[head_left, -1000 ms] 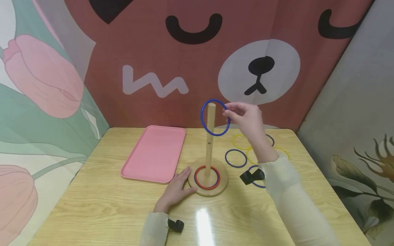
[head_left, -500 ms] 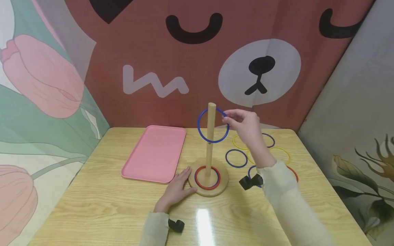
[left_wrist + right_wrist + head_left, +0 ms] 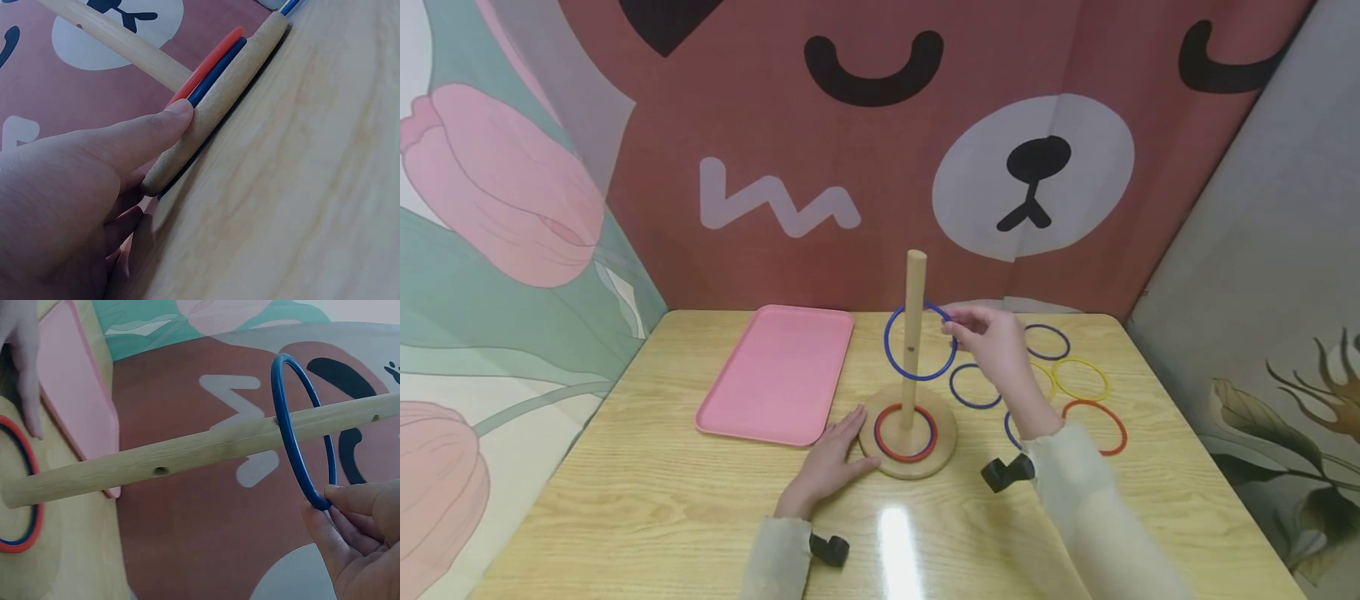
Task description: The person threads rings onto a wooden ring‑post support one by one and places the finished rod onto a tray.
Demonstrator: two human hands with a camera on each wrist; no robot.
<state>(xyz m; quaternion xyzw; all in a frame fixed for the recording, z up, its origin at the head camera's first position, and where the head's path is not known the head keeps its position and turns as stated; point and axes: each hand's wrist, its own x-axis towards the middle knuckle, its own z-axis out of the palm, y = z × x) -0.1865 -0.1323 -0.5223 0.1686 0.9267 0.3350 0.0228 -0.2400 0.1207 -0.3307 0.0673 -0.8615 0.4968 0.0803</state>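
A wooden pole (image 3: pixel 914 283) stands upright on a round wooden base (image 3: pixel 946 433). My right hand (image 3: pixel 996 342) pinches the right edge of a blue ring (image 3: pixel 917 379) between thumb and fingers. In the right wrist view the pole passes through this blue ring (image 3: pixel 285 419), partway along its length. Around the foot of the pole lie a red ring (image 3: pixel 209 65) and, beneath it, a dark blue ring (image 3: pixel 215 75). My left hand (image 3: pixel 827 467) rests at the base's left edge with fingers and thumb spread, the thumb touching its top rim.
Left of the base, a pink tray (image 3: pixel 775 375) lies on the wooden table (image 3: pixel 647 500). Several loose rings lie to the right, among them a red ring (image 3: pixel 1125 432), a yellow ring (image 3: pixel 1107 386) and a blue ring (image 3: pixel 952 383). A patterned curtain (image 3: pixel 775 267) hangs behind the table.
My right hand has lowered the blue ring from the pole's top to around its upper middle. The left hand has stayed at the base.
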